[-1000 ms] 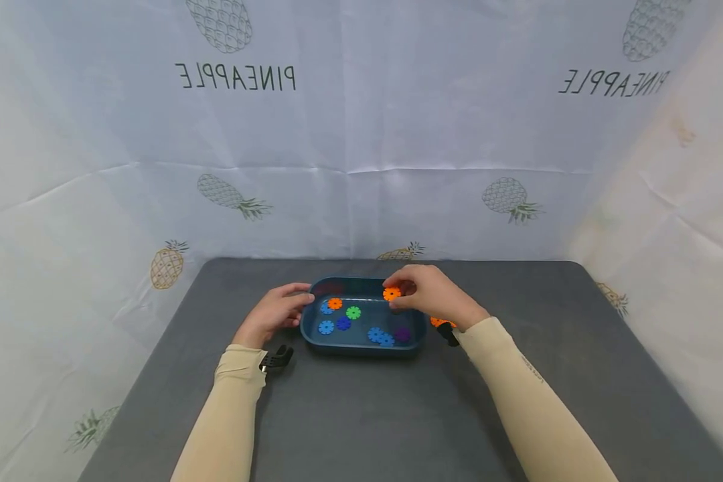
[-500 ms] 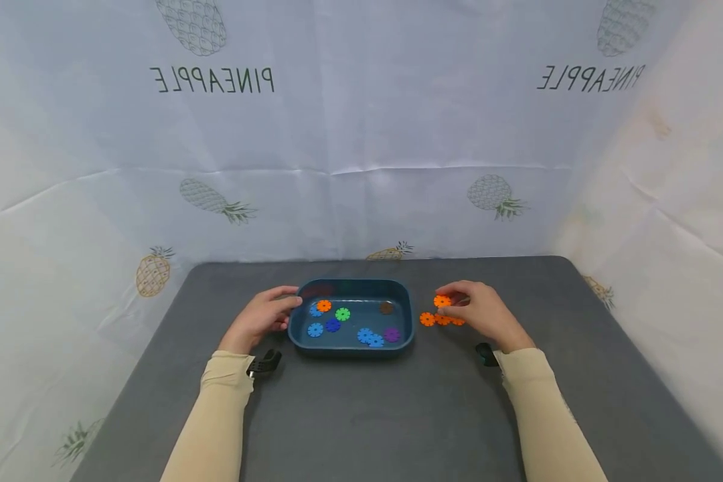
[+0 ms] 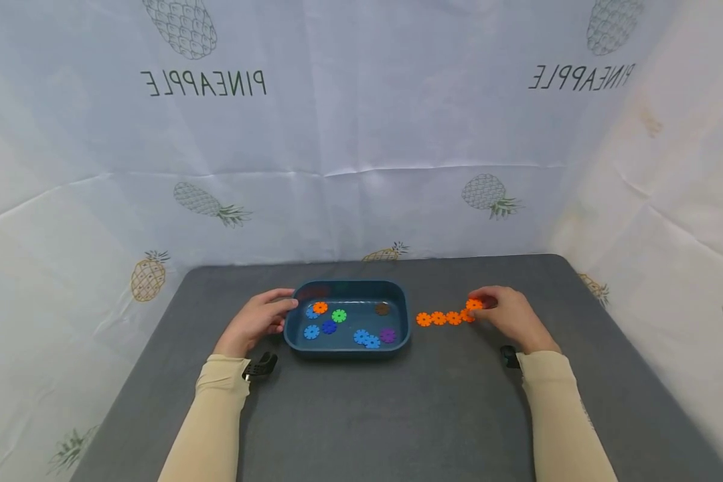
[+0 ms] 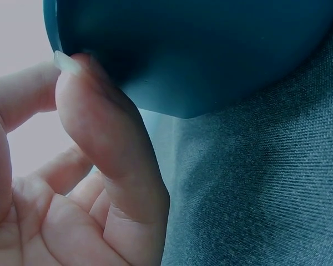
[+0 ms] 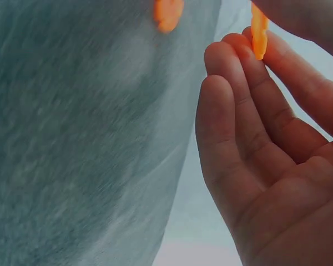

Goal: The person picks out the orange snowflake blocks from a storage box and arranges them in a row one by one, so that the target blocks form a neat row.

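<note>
At the left end of a dark blue plastic tray [image 3: 347, 351], my left hand [image 3: 254, 323] pinches the rim between thumb and fingers; the left wrist view shows the thumb [image 4: 102, 122] against the tray wall [image 4: 200, 66]. My right hand [image 3: 514, 317] pinches an orange notched plastic disc [image 3: 474, 304] at its edge, just above the right end of a row of orange discs [image 3: 438, 318] on the table. In the right wrist view the held disc [image 5: 259, 33] stands edge-on between thumb and fingers, apart from an orange disc [image 5: 168, 14] below.
Inside the tray lie several loose discs: light blue [image 3: 311, 331], dark blue [image 3: 329, 327], green [image 3: 339, 315], orange [image 3: 320, 307], brown [image 3: 382, 308] and purple [image 3: 388, 335]. The grey table [image 3: 385, 415] ends at a pineapple-printed cloth [image 3: 337, 214] behind.
My right hand has carried the orange disc from above the tray rightward, past the orange row, to its right end. My left hand stays on the tray rim. The head view has shifted slightly.
</note>
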The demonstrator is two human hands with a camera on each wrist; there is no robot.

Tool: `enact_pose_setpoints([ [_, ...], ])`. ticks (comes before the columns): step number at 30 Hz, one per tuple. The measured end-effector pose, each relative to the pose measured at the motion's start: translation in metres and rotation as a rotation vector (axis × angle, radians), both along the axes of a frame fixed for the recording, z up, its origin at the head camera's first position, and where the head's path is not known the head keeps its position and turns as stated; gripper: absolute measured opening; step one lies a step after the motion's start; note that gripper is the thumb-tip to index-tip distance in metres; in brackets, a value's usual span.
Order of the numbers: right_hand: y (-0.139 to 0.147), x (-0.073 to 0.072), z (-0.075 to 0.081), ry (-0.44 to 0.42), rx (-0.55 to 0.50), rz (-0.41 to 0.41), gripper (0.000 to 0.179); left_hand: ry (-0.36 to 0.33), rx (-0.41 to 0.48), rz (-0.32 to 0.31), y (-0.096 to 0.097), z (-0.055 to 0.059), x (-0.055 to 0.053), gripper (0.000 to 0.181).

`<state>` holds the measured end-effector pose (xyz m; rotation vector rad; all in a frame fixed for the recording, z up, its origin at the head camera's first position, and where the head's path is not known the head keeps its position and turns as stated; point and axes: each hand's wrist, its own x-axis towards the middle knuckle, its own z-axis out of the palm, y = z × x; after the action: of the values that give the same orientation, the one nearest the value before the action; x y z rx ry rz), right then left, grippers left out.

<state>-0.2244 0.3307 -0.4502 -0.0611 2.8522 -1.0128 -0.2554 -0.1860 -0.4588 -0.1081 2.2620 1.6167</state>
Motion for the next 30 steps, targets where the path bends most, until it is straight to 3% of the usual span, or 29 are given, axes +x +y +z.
enact_pose_setpoints([
  [15,0.016,-0.004,-0.015,-0.065,0.046,-0.008,0.045,-0.004,-0.021,-0.001,0.0,0.001,0.0,0.062],
  [30,0.014,-0.005,-0.017,-0.069,0.059,-0.024,0.042,-0.005,-0.013,-0.006,-0.001,0.001,-0.001,0.061],
])
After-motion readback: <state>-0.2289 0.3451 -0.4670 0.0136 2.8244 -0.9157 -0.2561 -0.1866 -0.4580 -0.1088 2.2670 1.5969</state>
